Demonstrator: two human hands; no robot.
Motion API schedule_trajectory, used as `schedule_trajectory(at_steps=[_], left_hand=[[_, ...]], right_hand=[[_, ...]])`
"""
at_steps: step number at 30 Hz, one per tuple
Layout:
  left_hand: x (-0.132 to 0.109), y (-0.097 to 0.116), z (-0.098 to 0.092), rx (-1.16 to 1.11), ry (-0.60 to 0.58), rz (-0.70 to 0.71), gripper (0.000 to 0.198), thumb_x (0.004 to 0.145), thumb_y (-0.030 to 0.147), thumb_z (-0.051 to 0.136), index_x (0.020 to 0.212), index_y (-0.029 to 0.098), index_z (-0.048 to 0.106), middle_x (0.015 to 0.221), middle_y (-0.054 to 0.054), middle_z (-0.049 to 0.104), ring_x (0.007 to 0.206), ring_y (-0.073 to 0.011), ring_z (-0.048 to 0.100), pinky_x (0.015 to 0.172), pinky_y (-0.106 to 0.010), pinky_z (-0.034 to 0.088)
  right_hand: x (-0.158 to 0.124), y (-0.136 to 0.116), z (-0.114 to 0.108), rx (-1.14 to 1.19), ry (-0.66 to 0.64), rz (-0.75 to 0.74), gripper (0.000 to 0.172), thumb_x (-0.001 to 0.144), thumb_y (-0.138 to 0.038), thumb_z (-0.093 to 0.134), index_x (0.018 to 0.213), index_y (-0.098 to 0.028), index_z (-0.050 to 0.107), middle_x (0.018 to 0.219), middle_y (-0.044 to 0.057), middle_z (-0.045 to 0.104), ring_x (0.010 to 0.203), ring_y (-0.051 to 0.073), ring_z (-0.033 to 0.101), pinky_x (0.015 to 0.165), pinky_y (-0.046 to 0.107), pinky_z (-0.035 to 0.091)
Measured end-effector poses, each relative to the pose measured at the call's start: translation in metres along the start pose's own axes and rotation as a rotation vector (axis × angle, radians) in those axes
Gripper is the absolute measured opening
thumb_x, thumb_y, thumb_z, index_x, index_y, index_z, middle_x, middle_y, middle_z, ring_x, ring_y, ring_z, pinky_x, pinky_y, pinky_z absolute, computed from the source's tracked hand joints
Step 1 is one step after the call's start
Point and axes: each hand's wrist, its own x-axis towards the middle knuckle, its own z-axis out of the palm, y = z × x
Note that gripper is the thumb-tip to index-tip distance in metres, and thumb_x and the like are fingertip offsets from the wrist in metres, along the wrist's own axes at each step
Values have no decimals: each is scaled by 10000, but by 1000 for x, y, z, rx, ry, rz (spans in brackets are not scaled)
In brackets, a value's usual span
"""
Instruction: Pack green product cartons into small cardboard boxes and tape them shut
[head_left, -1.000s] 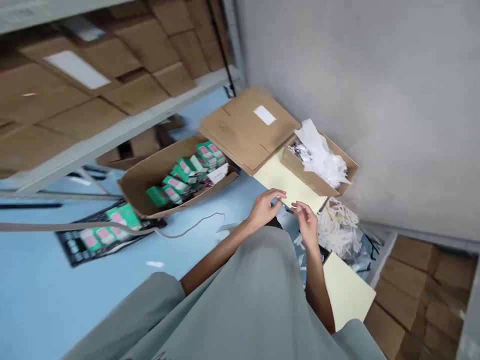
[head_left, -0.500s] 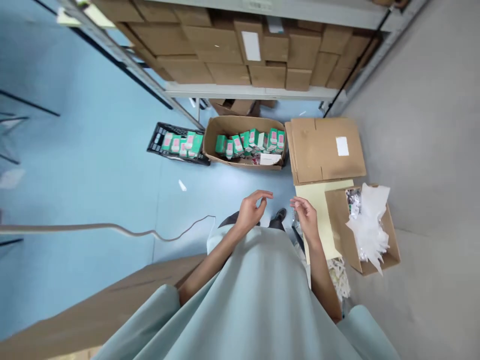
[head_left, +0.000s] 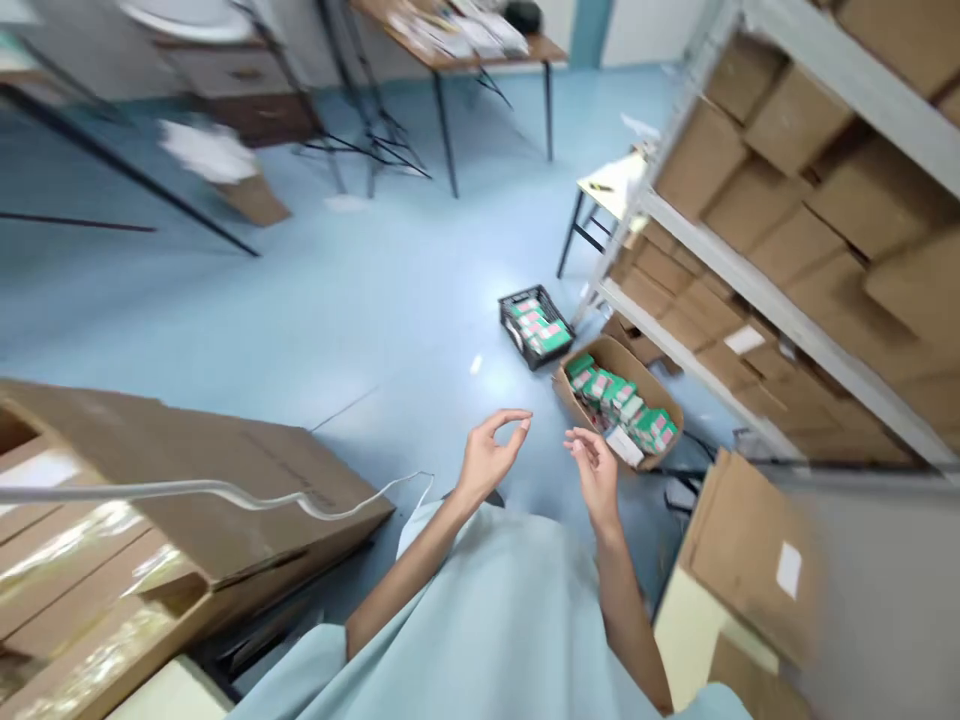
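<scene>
- L hand (head_left: pixel 487 462): empty, held up before the pale blue shirt (head_left: pixel 517 610); fingers bent, thumb & index tips close w/ a small gap.
- R hand (head_left: pixel 596 478): empty too, fingers loosely curled; the 2 hands are apart from each other.
- Far L, low: big open cardbd box (head_left: pixel 255 480), brown pkgs (head_left: pixel 67 590) inside; white cord (head_left: pixel 240 491) runs across in front.
- Top ctr: wooden bench (head_left: pixel 551 50) w/ papers (head_left: pixel 487 32).
- Ctr, on blue floor (head_left: pixel 375 300): blk crate (head_left: pixel 555 355) w/ green-&-pink ctns (head_left: pixel 553 336).
- Just R of it, also on floor: open brown box (head_left: pixel 568 398), more green-&-pink ctns inside; nearest R hand in view.
- R: flat cardbd (head_left: pixel 742 550) w/ white label; rack (head_left: pixel 787 318) above, full of brown boxes (head_left: pixel 780 220).
</scene>
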Motion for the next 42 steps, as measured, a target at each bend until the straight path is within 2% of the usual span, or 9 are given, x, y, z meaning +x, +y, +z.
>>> schedule_trajectory(at_steps=[4, 10, 14, 20, 24, 28, 33, 37, 42], left_hand=[[46, -26, -125, -26, 239, -33, 319, 1030, 555, 701, 1079, 294, 879, 1165, -76, 900, 1167, -308, 857, 1132, -505, 683], [100, -80, -272, -84, 547, -143, 339, 997, 600, 712, 1062, 306, 868, 1198, -92, 894, 1194, -341, 853, 1143, -548, 681], [161, -105, -377, -94, 688, -170, 355, 981, 604, 723, 1064, 288, 863, 1211, -104, 894, 1212, -346, 849, 1160, -554, 677], [279, -117, -545, -61, 929, -182, 398, 986, 629, 731, 1087, 264, 852, 1227, -122, 888, 1239, -344, 843, 1185, -541, 661], [333, -114, -648, -48, 1071, -197, 454, 983, 661, 723, 1117, 247, 851, 1260, -133, 879, 1283, -342, 825, 1216, -533, 633], [362, -131, -741, -76, 1242, -251, 489, 955, 680, 741, 1111, 231, 855, 1266, -150, 879, 1283, -352, 822, 1228, -546, 619], [390, -183, -866, -154, 1382, -276, 497, 938, 670, 761, 1129, 221, 859, 1307, -165, 872, 1291, -361, 817, 1227, -559, 623], [423, -220, -988, -221, 1461, -248, 520, 907, 681, 790, 1129, 215, 852, 1316, -168, 868, 1317, -370, 808, 1258, -578, 601], [472, -236, -1149, -273, 1479, -184, 525, 874, 686, 822, 1104, 216, 846, 1289, -165, 873, 1306, -369, 809, 1262, -577, 596]], right_hand=[[49, -20, 141, -72, -136, -65, 472, 1011, -689, 770, 1182, -255, 840, 1228, 145, 887, 1068, 304, 870, 999, 462, 716], [107, -44, 330, -136, -355, -131, 443, 1018, -673, 768, 1162, -266, 867, 1203, 134, 891, 1039, 307, 868, 968, 445, 715], [158, -54, 453, -180, -438, -151, 466, 993, -673, 785, 1170, -251, 872, 1208, 147, 892, 1045, 317, 864, 974, 452, 709], [235, -83, 666, -195, -697, -228, 426, 1043, -637, 737, 1218, -270, 865, 1240, 133, 888, 1066, 285, 856, 974, 412, 706], [267, -121, 814, -202, -940, -320, 438, 1104, -607, 673, 1270, -241, 848, 1295, 126, 877, 1116, 258, 846, 1012, 392, 687], [285, -155, 958, -185, -1119, -410, 431, 1134, -587, 647, 1279, -228, 837, 1301, 126, 872, 1144, 250, 840, 1015, 380, 683], [284, -165, 1126, -173, -1246, -463, 392, 1142, -556, 644, 1287, -246, 837, 1309, 116, 870, 1159, 251, 842, 1032, 384, 682], [274, -165, 1252, -184, -1269, -453, 402, 1120, -579, 673, 1261, -243, 842, 1289, 117, 882, 1130, 257, 856, 1002, 375, 692], [262, -189, 1403, -171, -1269, -419, 459, 1084, -651, 725, 1247, -241, 852, 1265, 125, 894, 1092, 271, 875, 994, 392, 702]])
